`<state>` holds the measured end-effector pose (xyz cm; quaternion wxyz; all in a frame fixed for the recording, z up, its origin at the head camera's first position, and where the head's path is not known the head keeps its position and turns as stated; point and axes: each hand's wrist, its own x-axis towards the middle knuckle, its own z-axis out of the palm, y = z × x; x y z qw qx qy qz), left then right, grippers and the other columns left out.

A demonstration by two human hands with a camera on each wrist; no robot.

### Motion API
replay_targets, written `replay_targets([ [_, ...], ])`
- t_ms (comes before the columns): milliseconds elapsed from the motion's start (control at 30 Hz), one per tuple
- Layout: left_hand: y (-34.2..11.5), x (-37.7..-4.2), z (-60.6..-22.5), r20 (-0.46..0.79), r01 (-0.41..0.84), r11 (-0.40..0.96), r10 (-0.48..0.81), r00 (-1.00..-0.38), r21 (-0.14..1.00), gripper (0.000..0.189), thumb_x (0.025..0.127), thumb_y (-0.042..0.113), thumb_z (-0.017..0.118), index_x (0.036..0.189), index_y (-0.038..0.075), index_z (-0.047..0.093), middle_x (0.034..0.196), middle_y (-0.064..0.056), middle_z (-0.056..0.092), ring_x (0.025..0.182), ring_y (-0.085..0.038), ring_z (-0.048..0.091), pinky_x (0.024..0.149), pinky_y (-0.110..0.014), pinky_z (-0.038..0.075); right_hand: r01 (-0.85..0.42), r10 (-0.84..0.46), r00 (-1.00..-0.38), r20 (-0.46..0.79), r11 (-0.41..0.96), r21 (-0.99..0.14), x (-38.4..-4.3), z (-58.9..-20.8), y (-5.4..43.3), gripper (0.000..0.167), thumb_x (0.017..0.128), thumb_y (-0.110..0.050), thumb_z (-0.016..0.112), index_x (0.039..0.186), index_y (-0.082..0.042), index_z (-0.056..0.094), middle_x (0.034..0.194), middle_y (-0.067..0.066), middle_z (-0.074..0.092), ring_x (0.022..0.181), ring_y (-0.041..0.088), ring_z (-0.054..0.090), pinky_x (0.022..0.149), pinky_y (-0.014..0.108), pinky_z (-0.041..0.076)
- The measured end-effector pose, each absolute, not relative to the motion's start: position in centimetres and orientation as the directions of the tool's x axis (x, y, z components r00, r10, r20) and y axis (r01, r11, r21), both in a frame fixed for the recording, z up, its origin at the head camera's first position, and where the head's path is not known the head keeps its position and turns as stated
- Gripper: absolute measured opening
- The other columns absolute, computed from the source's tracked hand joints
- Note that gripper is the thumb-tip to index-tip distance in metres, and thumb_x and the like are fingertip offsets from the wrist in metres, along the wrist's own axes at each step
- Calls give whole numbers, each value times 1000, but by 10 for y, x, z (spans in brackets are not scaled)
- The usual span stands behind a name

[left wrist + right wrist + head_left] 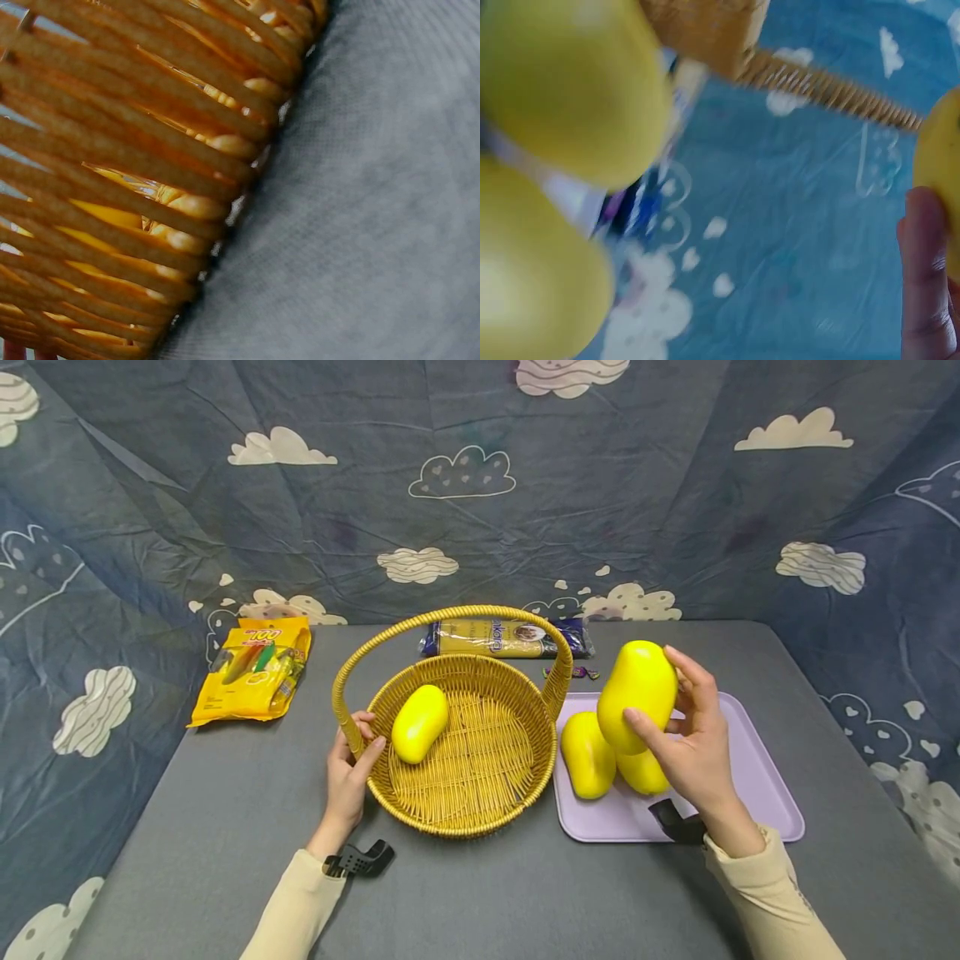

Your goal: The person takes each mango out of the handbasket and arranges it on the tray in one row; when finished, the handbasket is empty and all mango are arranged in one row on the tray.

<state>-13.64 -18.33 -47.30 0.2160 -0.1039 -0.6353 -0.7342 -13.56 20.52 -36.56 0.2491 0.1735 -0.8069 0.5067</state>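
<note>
My right hand (701, 743) holds a yellow mango (637, 693) above the lilac tray (757, 777), thumb on its near side and fingers on its far right. Two more mangoes lie on the tray below: one at the left (588, 756), the other (643, 774) partly hidden by the held one. In the head view, my left hand (351, 768) grips the left rim of a woven golden basket (480, 760) near the foot of its handle. Inside the basket, toward the left wall, rests a single mango (420, 724). The left wrist view is filled by the basket's woven side (142, 150).
A yellow snack bag (255, 668) lies at the back left of the grey table (202, 827). Behind the basket is a blue and yellow packet (495, 638), with small purple wrapped candies (581, 672) beside it. A cloud-patterned cloth (480, 527) hangs behind the table.
</note>
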Motion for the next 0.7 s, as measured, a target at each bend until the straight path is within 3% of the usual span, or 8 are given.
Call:
replay_targets([
  [233,-184,-136,-472,426,449,-103,-186,-885,888,20,88,-6,57,97,-15,41,118,-30,41,106,-28,40,87,-28,31,-435,99,-831,547,496,-751,-141,-381,244,77,77,7,72,143,-11,36,118,-6,48,90,9,55,63,12,46],
  [400,-184,-136,-473,426,449,-103,-188,-885,888,20,88,-6,57,98,-15,41,119,-30,41,106,-31,39,88,-28,31,-267,238,-858,454,549,-792,-143,-391,266,78,79,-1,74,143,-20,34,111,-9,46,92,6,53,65,10,44],
  [533,-184,-136,-474,424,446,-100,-185,-886,889,21,88,-5,57,98,-15,42,119,-30,41,107,-34,38,88,-28,31,-82,338,-891,304,539,-839,-144,-399,283,74,84,-13,72,143,-27,30,116,-2,44,95,8,52,75,15,42],
  [700,-184,-137,-473,423,445,-99,-186,-887,890,20,88,-6,57,97,-15,42,119,-29,42,108,-32,39,88,-28,31,29,350,-916,197,547,-837,-155,-426,315,72,86,-29,71,143,-35,28,124,9,42,95,17,54,70,16,42],
])
